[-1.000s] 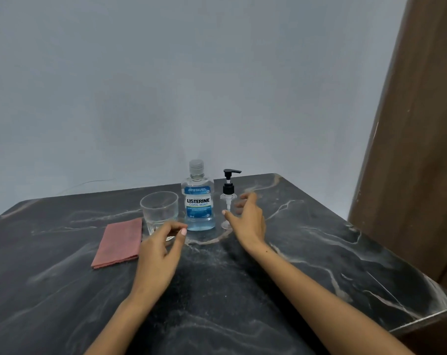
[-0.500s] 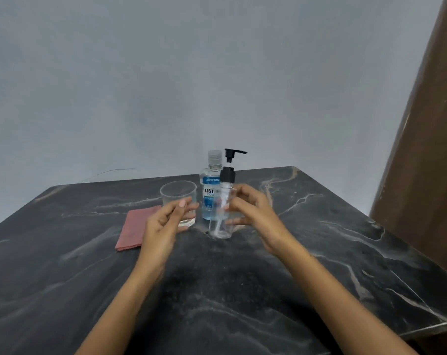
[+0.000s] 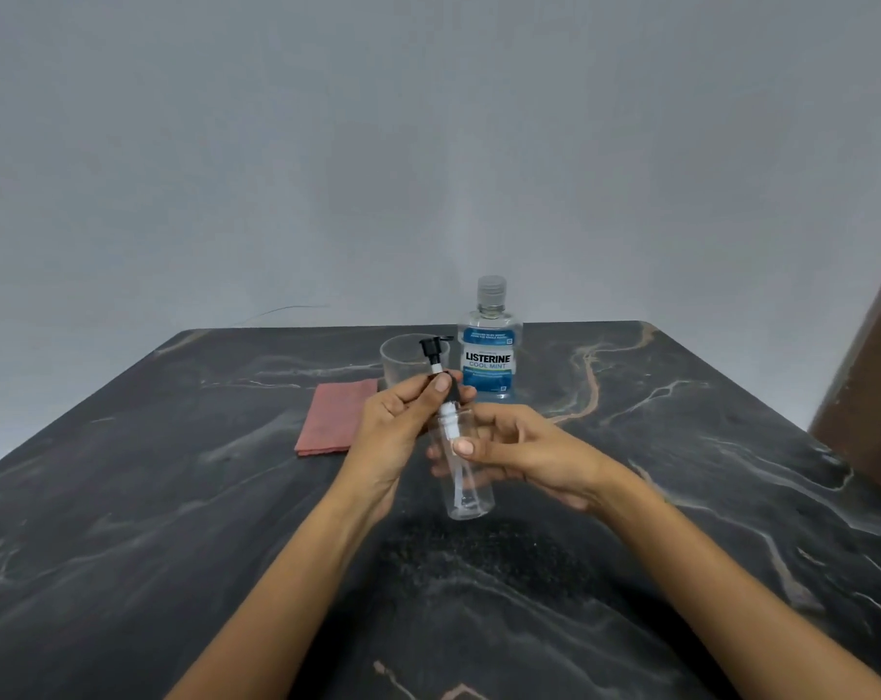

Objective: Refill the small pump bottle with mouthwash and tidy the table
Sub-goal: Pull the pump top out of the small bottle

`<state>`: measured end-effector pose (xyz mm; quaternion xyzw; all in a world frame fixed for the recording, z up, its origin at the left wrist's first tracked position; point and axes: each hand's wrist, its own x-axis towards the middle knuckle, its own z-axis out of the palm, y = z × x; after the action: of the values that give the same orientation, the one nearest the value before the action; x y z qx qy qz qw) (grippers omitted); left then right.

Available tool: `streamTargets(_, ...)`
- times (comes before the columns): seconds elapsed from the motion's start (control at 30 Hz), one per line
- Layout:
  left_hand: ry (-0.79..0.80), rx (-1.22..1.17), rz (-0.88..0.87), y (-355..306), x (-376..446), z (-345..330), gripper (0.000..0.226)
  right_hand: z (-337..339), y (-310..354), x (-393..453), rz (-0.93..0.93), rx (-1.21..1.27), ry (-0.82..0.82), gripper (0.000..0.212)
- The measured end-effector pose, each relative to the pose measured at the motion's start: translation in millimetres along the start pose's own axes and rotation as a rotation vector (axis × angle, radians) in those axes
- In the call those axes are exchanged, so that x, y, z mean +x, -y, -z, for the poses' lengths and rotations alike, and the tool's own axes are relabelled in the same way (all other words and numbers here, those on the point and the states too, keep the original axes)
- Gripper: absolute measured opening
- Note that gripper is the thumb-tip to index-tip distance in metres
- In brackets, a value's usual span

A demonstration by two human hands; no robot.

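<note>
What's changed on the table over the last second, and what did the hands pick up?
The small clear pump bottle left its spot beside the blue mouthwash bottle and now hangs off the dark marble table, nearer the person. The right hand holds its body; the left hand has closed on its black pump collar. Mouthwash bottle, clear glass and pink cloth stayed put.

Pump bottle lifted, mouthwash bottle standing behind

The small clear pump bottle [image 3: 466, 477] looks empty and is held tilted above the tabletop [image 3: 681, 497], its black pump head [image 3: 432, 352] raised out of the neck with the white tube still inside. The Listerine Cool Mint mouthwash bottle [image 3: 490, 348] stands upright and capped at the far edge, holding blue liquid.
</note>
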<state>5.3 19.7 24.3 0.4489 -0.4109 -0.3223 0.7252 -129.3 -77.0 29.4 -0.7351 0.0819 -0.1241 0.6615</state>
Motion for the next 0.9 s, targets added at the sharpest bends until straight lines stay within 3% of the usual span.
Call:
streamTargets(0.2,-0.024,0.008,-0.09,2,-1,-2,0.023,1,-9,6,0.044,-0.151,-0.157,0.049)
streamTargets(0.4,0.035,-0.013,-0.111,-1,-1,0,0.03,8,-9,6,0.087,-0.112,-0.212,0.044)
streamTargets(0.5,-0.043,0.012,-0.119,-1,-1,-1,0.028,9,-9,5,0.097,-0.124,-0.195,0.045)
streamTargets(0.63,-0.172,0.19,-0.144,0,-1,0,0.047,5,-11,7,0.108,-0.197,-0.197,0.048)
streamTargets(0.77,0.105,0.127,-0.071,0,-4,-5,0.06,6,-11,7,0.118,-0.195,-0.211,0.048)
streamTargets(0.9,0.091,0.087,-0.089,-4,-3,-2,0.052,14,-8,4,0.113,-0.138,-0.274,0.058)
